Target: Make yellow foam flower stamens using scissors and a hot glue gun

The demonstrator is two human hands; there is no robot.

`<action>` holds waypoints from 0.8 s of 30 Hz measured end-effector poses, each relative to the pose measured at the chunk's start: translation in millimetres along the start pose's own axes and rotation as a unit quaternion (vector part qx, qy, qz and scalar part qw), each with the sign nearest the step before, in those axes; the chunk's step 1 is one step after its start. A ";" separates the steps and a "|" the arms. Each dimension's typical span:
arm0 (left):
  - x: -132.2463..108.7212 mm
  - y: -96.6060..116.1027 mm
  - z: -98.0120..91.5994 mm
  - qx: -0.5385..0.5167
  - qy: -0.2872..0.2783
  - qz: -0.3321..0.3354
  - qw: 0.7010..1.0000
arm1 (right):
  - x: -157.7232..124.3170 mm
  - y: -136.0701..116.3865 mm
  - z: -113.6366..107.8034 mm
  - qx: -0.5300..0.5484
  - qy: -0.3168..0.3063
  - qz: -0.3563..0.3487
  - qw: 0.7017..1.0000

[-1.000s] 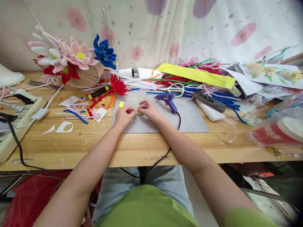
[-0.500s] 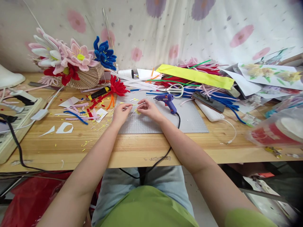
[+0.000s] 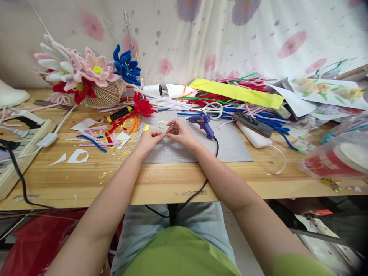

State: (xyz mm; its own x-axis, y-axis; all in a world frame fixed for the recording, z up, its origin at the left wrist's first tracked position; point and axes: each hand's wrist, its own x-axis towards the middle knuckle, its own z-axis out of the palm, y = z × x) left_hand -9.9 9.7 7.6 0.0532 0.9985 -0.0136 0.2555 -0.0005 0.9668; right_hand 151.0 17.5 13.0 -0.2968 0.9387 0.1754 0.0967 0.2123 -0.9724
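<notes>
Over the grey cutting mat (image 3: 230, 149), my left hand (image 3: 150, 141) and my right hand (image 3: 181, 134) meet at the fingertips. Both are closed in a pinch around something tiny, with a hint of yellow, too small to make out. A yellow scrap (image 3: 146, 127) lies just beyond my left hand, and little white and yellow bits are scattered behind the fingers. To the right of my right hand, a purple glue gun (image 3: 204, 123) rests on the mat, its black cord running off the table's front edge. A red pipe-cleaner flower (image 3: 143, 105) lies behind my left hand.
Scissors (image 3: 214, 109) lie behind the glue gun among many pipe cleaners (image 3: 258, 115). A dark phone (image 3: 253, 124) leans on a white device. Fuzzy flowers (image 3: 97, 69) fill a holder at back left. A power strip (image 3: 25, 153) sits left, a bagged cup (image 3: 336, 157) right.
My left hand has moved slightly right, so its fingertips now meet those of my right hand. The yellow scrap behind it has come into view. My right hand has barely moved.
</notes>
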 end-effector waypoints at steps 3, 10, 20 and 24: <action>0.0 -0.3 0.2 -0.006 -0.015 0.003 1.000 | 1.2 0.7 0.1 -0.007 0.020 0.005 1.000; 2.4 -2.2 1.9 -0.036 -0.007 -0.003 0.999 | 0.3 4.5 -7.4 0.143 -0.033 0.064 0.987; 5.2 -7.5 9.7 -0.083 0.084 0.028 0.993 | 2.1 6.6 9.7 0.129 0.006 0.096 0.987; 4.9 -6.4 9.1 -0.096 0.071 0.017 0.993 | 2.5 7.2 12.1 0.131 0.015 0.093 0.987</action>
State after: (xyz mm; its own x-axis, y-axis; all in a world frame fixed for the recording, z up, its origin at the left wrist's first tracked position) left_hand -2.4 14.1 -1.0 -0.0818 0.9958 0.0419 0.0666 -0.0365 0.9971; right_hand 139.4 18.0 4.5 -0.2691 0.9631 -0.0095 -0.1034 -0.0387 -0.9939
